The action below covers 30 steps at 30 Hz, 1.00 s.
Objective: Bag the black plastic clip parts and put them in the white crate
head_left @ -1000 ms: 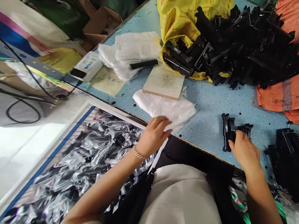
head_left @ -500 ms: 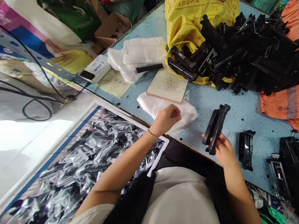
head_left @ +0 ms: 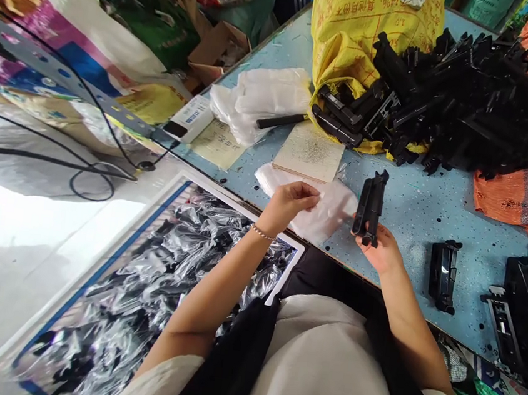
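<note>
My left hand (head_left: 290, 206) is over a pile of thin, whitish clear plastic bags (head_left: 325, 219) at the table's near edge. Its thumb and fingers are pinched together; whether bag film is between them I cannot tell. In my right hand (head_left: 382, 248) is a black plastic part (head_left: 369, 207), long and narrow with clip-like ends, held upright by its lower end just right of the bags. A speckled square board (head_left: 310, 151) rests on the far side of the bag pile. Another black part (head_left: 443, 276) lies alone on the table, right of my right hand.
A large heap of black parts (head_left: 480, 113) spills from a yellow woven sack (head_left: 353, 18), beside an orange sack (head_left: 523, 199). More bags (head_left: 272, 91) and a black bar (head_left: 280, 121) lie farther left. Below the table, a white-rimmed crate (head_left: 95, 280) holds bagged black parts.
The right hand has brought the black part left, closer to the bags and the left hand, and turned it slightly. My left hand stays pinched over the bags. The view has shifted a little.
</note>
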### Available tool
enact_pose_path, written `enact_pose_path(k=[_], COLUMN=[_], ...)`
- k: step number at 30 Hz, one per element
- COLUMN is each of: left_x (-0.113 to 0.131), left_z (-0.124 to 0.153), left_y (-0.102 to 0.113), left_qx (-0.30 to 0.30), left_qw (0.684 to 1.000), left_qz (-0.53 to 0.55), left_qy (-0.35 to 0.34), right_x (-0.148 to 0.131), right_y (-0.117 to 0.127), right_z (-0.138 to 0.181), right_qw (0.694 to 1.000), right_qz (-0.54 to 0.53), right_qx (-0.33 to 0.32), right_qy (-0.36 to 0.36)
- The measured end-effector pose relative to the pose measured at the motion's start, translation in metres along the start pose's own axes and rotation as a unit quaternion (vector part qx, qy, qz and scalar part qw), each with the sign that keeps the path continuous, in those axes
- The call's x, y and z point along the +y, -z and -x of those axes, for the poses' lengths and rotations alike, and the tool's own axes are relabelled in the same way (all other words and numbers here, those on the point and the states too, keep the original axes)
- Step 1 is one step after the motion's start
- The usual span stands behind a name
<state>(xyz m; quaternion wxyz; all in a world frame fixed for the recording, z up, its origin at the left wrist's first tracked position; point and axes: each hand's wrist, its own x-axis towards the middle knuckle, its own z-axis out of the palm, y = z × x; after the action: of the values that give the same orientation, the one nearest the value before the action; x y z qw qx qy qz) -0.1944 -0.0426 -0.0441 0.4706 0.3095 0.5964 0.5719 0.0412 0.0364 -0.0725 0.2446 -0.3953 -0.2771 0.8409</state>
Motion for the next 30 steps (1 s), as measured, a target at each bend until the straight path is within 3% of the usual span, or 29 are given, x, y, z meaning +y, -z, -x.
enact_pose_path(k=[3, 5, 8, 13, 15, 18, 20, 24, 27, 30], left_x=[-0.002, -0.008, -0.017, -0.016, -0.014, -0.015, -0.019, -0.027, -0.028, -0.026], left_z=[0.006, 0.008, 0.009, 0.013, 0.017, 0.023, 0.024, 0.025, 0.033, 0.053], left_y=[-0.009, -0.021, -0.032, -0.017, -0.007, 0.0, -0.002, -0.013, -0.02, -0.028], left_qx=[-0.004, -0.029, -0.021, -0.026, -0.03, -0.018, -0.026, -0.075, -0.066, -0.057], left_qw=[1.0, 0.999, 0.999, 0.999, 0.993, 0.93, 0.887, 0.883, 0.887, 0.871], left_qz=[0.016, 0.016, -0.021, -0.01, -0.093, -0.321, -0.405, -0.392, -0.371, -0.381], left_qy=[-0.023, -0.014, -0.015, -0.019, -0.064, -0.178, -0.218, -0.249, -0.268, -0.304], right_x=[-0.004, -0.002, 0.006, 0.012, 0.009, 0.003, 0.002, 0.012, 0.026, 0.033], right_y=[0.001, -0.01, -0.031, -0.029, -0.018, -0.004, 0.001, 0.005, 0.007, 0.009], right_z=[0.016, 0.023, 0.02, 0.004, 0.005, 0.022, 0.042, 0.081, 0.089, 0.074], right_qw=[1.0, 0.999, 0.997, 0.999, 0.999, 0.998, 0.999, 0.984, 0.954, 0.956], right_qz=[0.021, 0.031, 0.045, 0.039, 0.044, 0.059, 0.048, 0.011, -0.024, -0.018], right_qx=[-0.012, -0.041, -0.045, -0.002, 0.003, 0.018, 0.018, -0.061, -0.095, -0.063], right_qy=[0.013, -0.003, -0.032, -0.016, -0.013, -0.006, -0.014, -0.166, -0.284, -0.285])
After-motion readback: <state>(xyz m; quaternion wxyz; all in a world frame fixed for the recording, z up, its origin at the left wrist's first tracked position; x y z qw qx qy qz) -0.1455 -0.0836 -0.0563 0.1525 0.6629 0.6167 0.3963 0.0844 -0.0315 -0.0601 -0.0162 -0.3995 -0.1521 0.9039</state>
